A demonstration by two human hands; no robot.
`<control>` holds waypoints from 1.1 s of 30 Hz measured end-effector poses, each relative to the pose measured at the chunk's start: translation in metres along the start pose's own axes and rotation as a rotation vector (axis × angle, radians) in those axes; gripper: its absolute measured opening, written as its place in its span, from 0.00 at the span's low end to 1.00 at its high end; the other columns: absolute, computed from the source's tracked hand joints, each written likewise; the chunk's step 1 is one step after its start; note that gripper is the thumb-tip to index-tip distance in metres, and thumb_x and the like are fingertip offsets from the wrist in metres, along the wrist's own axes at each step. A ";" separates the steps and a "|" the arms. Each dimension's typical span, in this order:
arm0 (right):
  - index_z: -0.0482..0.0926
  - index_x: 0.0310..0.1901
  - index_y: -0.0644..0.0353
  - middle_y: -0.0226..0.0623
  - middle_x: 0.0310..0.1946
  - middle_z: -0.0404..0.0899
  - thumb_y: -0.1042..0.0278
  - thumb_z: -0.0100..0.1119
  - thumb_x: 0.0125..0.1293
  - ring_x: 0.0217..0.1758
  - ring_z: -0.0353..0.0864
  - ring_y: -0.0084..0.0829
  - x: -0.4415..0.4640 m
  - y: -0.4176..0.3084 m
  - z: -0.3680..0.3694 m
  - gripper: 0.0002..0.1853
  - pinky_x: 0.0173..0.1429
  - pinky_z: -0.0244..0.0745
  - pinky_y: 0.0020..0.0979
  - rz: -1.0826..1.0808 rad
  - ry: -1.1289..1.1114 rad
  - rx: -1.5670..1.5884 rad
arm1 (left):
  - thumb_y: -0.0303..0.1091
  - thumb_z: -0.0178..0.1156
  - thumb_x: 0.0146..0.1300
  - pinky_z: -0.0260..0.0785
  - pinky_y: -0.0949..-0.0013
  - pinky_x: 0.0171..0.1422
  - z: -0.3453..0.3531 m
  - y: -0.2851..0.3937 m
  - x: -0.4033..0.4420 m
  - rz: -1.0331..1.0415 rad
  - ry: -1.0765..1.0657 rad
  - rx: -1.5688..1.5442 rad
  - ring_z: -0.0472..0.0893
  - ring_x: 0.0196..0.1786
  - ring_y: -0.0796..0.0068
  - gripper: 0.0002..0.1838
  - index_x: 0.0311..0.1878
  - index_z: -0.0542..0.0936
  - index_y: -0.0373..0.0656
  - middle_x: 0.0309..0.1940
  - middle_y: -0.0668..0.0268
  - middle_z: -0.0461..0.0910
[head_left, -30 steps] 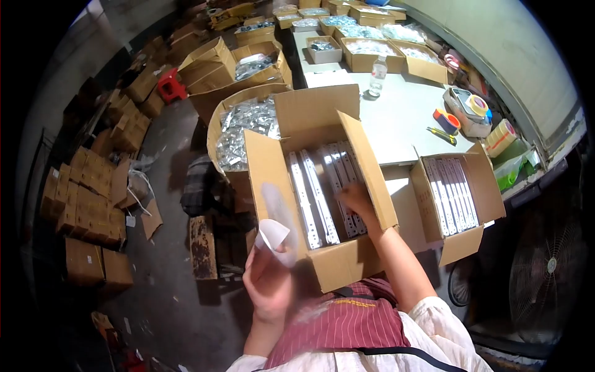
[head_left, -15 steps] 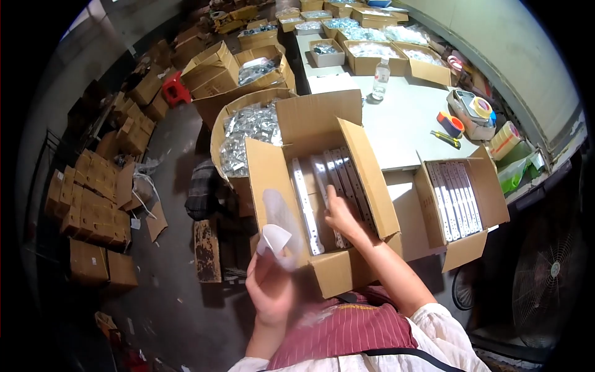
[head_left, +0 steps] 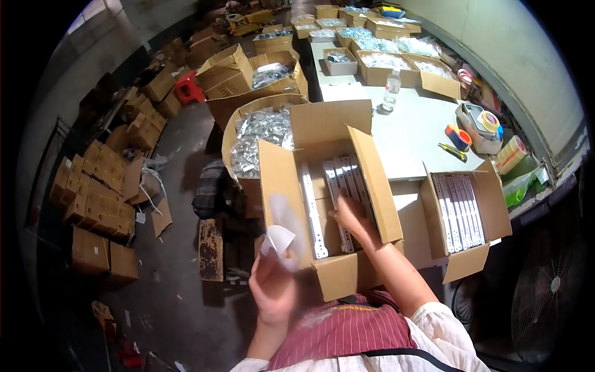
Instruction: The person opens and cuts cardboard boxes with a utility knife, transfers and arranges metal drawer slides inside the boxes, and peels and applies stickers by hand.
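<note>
Worker's L hand point(head_left: 273, 288): grip pinching curled translucent white plastic sheet point(head_left: 280, 238) by L flap, open tan cardboard box point(head_left: 277, 180). R hand point(head_left: 352, 217) in box at row of long silver perforated metal rails point(head_left: 332, 180); grip part-hidden, can't tell if pinching. Single similar rail point(head_left: 313, 214) apart, box L side.

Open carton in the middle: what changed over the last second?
The rail group gained one rail from the left pair, moved rightward by the right hand; release unclear. Unchanged: the lone rail at the left; the left hand holding the white sheet.
</note>
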State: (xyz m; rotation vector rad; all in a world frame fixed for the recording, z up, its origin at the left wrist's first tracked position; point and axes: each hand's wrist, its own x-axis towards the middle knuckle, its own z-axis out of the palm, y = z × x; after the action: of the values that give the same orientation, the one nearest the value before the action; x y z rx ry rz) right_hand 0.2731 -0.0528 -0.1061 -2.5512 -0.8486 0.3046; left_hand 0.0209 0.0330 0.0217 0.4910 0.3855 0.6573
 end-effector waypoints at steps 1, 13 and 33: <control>0.67 0.63 0.76 0.57 0.40 0.84 0.58 0.72 0.60 0.43 0.86 0.49 0.004 0.003 0.001 0.37 0.48 0.82 0.43 0.026 -0.024 -0.004 | 0.33 0.48 0.74 0.59 0.57 0.76 0.000 0.000 -0.001 -0.004 0.000 -0.006 0.72 0.67 0.65 0.22 0.67 0.68 0.33 0.50 0.62 0.77; 0.68 0.56 0.68 0.61 0.40 0.81 0.61 0.75 0.52 0.48 0.84 0.55 0.004 0.016 -0.002 0.34 0.50 0.79 0.47 -0.001 -0.102 0.093 | 0.34 0.49 0.74 0.59 0.51 0.77 -0.028 -0.009 0.004 0.118 -0.179 -0.004 0.73 0.70 0.59 0.23 0.67 0.73 0.32 0.66 0.54 0.76; 0.83 0.34 0.59 0.47 0.43 0.79 0.71 0.63 0.51 0.52 0.79 0.51 -0.054 0.017 -0.005 0.08 0.57 0.75 0.45 -0.550 -0.347 -0.207 | 0.36 0.48 0.74 0.59 0.53 0.77 -0.015 -0.004 0.008 0.085 -0.208 0.064 0.72 0.70 0.61 0.22 0.66 0.75 0.37 0.65 0.59 0.76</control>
State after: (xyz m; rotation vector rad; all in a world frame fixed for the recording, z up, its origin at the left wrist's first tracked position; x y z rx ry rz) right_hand 0.2408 -0.1000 -0.1054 -2.3465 -1.7416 0.5077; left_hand 0.0217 0.0404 0.0060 0.6329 0.1902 0.6702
